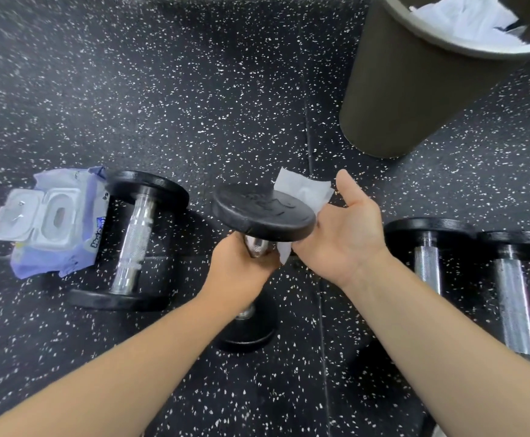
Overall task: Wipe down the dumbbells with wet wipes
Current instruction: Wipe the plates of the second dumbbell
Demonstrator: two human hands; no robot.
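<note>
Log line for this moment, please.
left hand: grips handle of upright dumbbell | right hand: presses wet wipe on top plate edge | wipes pack: open | bin: holds used wipes

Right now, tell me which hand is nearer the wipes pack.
Left. The left hand grips the handle of the upright dumbbell, with one lying dumbbell between it and the wipes pack. The right hand is farther right, holding a wipe.
</note>
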